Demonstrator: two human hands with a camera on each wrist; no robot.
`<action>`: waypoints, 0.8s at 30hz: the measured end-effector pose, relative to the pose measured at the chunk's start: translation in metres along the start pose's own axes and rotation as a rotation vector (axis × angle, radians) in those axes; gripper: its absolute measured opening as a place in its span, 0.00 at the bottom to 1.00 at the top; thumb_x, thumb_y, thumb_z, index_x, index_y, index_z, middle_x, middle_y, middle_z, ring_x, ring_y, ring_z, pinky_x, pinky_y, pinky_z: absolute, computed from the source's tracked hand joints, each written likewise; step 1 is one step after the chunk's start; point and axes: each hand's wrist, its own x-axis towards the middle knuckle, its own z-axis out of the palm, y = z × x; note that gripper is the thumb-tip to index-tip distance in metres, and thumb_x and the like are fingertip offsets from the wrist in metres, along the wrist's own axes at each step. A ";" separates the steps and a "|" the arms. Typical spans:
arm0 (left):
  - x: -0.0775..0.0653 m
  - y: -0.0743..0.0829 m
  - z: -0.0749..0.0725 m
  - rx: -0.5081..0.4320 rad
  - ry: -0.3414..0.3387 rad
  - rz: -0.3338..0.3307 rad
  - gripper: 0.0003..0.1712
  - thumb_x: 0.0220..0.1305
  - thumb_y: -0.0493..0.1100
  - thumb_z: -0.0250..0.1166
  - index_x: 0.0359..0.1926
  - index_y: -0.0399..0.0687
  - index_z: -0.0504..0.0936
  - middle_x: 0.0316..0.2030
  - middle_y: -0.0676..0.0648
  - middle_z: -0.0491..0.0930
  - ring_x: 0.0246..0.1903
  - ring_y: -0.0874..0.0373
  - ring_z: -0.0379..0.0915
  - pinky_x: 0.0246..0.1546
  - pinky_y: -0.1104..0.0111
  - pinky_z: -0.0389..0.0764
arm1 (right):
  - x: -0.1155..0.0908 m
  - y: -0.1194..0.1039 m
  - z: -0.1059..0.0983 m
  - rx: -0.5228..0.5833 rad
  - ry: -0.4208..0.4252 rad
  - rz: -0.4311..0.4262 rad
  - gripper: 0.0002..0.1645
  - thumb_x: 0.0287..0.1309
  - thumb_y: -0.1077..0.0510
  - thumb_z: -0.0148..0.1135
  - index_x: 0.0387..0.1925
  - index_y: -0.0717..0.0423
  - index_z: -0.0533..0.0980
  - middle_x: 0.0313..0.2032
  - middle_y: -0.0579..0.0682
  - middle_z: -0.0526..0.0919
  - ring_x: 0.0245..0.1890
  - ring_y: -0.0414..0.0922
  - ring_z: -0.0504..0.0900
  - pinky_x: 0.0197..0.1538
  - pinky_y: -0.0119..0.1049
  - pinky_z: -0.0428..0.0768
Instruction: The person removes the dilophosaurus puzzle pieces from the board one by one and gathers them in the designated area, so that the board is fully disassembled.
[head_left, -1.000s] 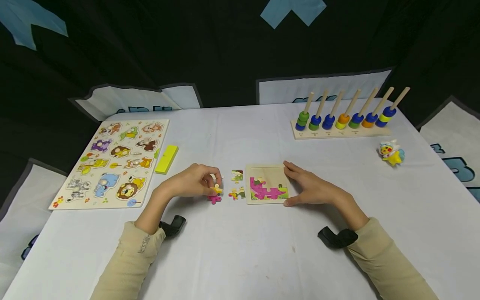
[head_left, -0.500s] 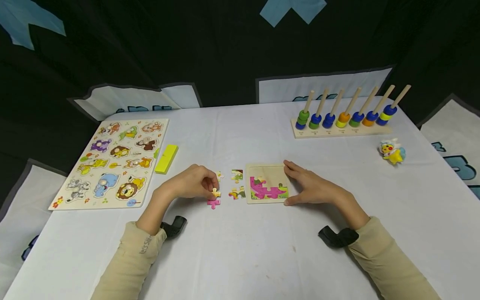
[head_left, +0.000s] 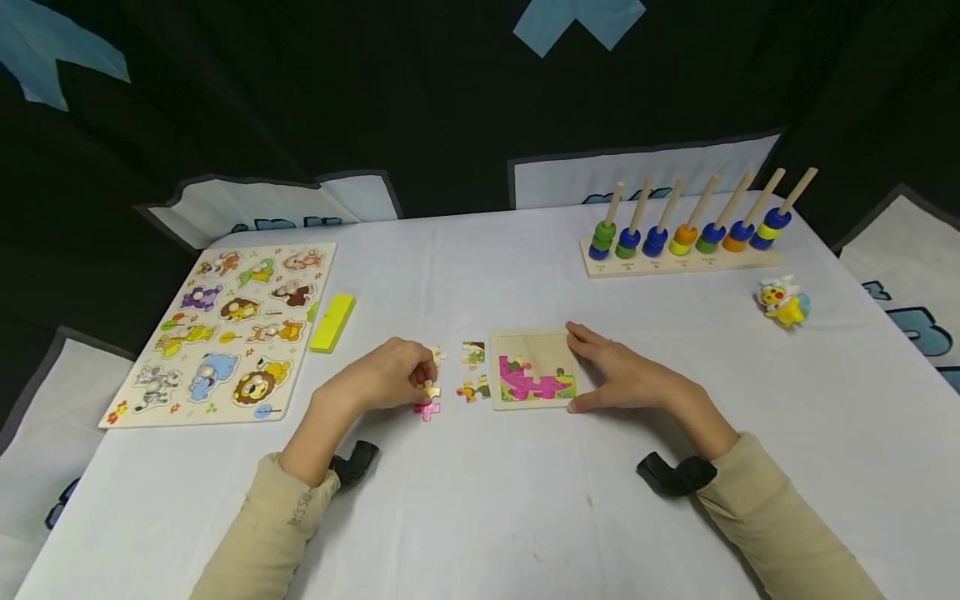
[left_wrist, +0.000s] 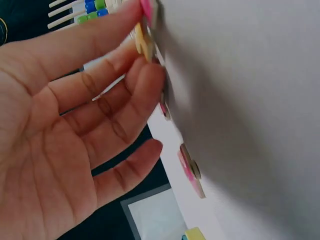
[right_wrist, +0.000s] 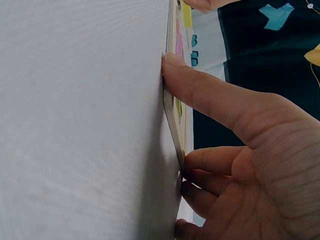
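My left hand (head_left: 390, 375) bends over small jigsaw pieces left of the puzzle tray, thumb and fingertips pinching a yellow jigsaw piece (head_left: 432, 389). A pink jigsaw piece (head_left: 427, 410) lies right at the thumb tip. Another piece (head_left: 438, 354) is partly hidden behind the fingers. Two more, a green-and-brown piece (head_left: 473, 353) and a yellow-and-pink piece (head_left: 474, 387), lie beside the tray. The square wooden puzzle tray (head_left: 532, 335) has a pink animal picture partly filled in. My right hand (head_left: 626, 375) holds its right side, thumb at the near corner and fingers along the edge.
At the left lies a large animal peg puzzle board (head_left: 251, 325), with a yellow block (head_left: 332, 323) beside it. A wooden stand with pegs and coloured beads (head_left: 682, 262) stands back right. A small yellow toy figure (head_left: 783, 302) sits in front of it.
My left hand first shifted slightly left and nearer, uncovering the piece behind the fingers. The yellow piece now sits beside the pink one. The right hand and tray stay in place.
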 end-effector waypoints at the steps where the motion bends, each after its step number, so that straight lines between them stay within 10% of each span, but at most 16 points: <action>1: -0.001 0.001 0.000 0.013 0.012 -0.004 0.09 0.51 0.34 0.72 0.32 0.43 0.79 0.23 0.51 0.74 0.27 0.60 0.67 0.33 0.70 0.69 | 0.000 0.000 0.000 0.000 0.000 -0.001 0.58 0.48 0.46 0.72 0.70 0.70 0.52 0.75 0.61 0.44 0.74 0.61 0.44 0.70 0.61 0.51; 9: 0.001 0.008 0.003 0.100 0.123 -0.002 0.19 0.50 0.36 0.74 0.39 0.43 0.73 0.24 0.49 0.72 0.28 0.59 0.67 0.33 0.68 0.68 | 0.001 0.000 -0.001 -0.013 0.003 0.003 0.59 0.48 0.46 0.72 0.70 0.70 0.52 0.75 0.62 0.44 0.74 0.61 0.45 0.70 0.61 0.51; 18: 0.027 0.023 0.002 0.208 0.093 0.048 0.16 0.51 0.32 0.68 0.43 0.42 0.80 0.26 0.50 0.76 0.28 0.58 0.69 0.33 0.68 0.71 | -0.003 0.003 -0.003 -0.004 0.010 0.000 0.58 0.48 0.47 0.73 0.70 0.71 0.52 0.75 0.62 0.45 0.74 0.61 0.45 0.71 0.59 0.52; 24: 0.050 0.040 -0.004 0.102 0.037 0.124 0.13 0.55 0.35 0.67 0.43 0.43 0.82 0.28 0.50 0.77 0.30 0.59 0.69 0.35 0.69 0.73 | 0.000 0.002 -0.002 -0.001 -0.006 -0.004 0.59 0.49 0.45 0.72 0.70 0.70 0.52 0.75 0.61 0.44 0.75 0.60 0.44 0.71 0.60 0.51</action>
